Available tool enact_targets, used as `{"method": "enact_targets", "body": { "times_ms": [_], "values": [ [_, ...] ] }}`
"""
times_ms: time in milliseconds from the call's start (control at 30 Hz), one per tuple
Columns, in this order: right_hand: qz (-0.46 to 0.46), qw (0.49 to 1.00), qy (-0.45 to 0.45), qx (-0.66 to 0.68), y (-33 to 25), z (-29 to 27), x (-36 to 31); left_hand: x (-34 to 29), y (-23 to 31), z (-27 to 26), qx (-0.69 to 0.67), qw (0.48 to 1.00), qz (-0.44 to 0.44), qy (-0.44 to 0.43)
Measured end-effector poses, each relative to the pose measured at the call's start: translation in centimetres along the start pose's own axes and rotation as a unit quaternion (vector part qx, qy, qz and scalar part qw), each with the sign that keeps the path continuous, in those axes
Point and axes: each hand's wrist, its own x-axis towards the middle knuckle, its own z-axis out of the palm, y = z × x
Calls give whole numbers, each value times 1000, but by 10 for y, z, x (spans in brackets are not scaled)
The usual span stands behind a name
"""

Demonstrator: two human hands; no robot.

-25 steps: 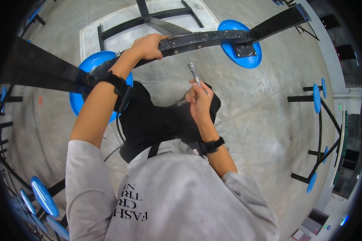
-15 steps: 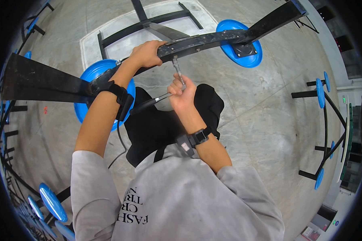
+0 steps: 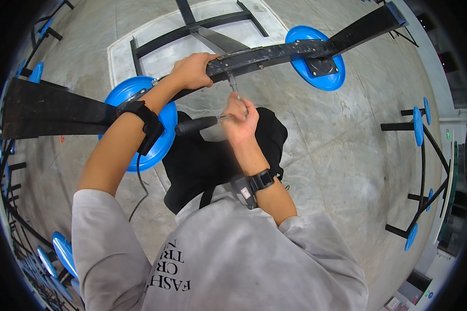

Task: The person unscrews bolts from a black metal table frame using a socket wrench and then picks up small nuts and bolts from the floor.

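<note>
A curved black metal beam (image 3: 270, 57) with bolt heads along its side runs across in front of me. My left hand (image 3: 192, 71) is closed over its top edge, thumb on the near side. Below the beam, my right hand (image 3: 241, 118) grips a socket wrench by its head end. The socket wrench's black handle (image 3: 196, 125) sticks out to the left, and its silver shaft (image 3: 232, 82) reaches up to the beam's underside. Whether the socket sits on a bolt is hard to see. Blue round seats, one left (image 3: 163, 140) and one right (image 3: 299, 35), lie under the beam's ends.
Wide black legs rise at the left (image 3: 57, 110) and upper right (image 3: 368, 28). Another black frame (image 3: 192, 33) rests on a pale floor patch beyond the beam. More frames with blue seats stand along the left and right (image 3: 418, 127). A thin dark cable hangs from my left wrist.
The wrench handle has swung upward and now lies closer to level. My right hand has turned with it. My left hand keeps its hold on the beam, and the whole view has shifted slightly.
</note>
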Motion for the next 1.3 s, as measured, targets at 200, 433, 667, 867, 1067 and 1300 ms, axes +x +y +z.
{"method": "enact_targets", "body": {
  "times_ms": [200,433,667,867,1067,1300],
  "values": [
    [-21,999,25,44,-9,12,-2,11,4,6,1,1000,9,-13],
    [-25,998,38,-33,-15,16,4,14,-2,7,-7,1000,12,-9],
    [-77,989,3,-128,-22,-9,10,22,-13,17,-5,999,48,4],
    [-290,261,-60,-919,-62,6,1,17,-6,16,-16,999,34,-4],
    [-170,29,-52,-984,-38,46,-12,4,-6,6,-16,1000,23,1],
    [-299,63,-31,-952,-24,13,-29,0,-4,6,6,999,31,-4]
  ]
}}
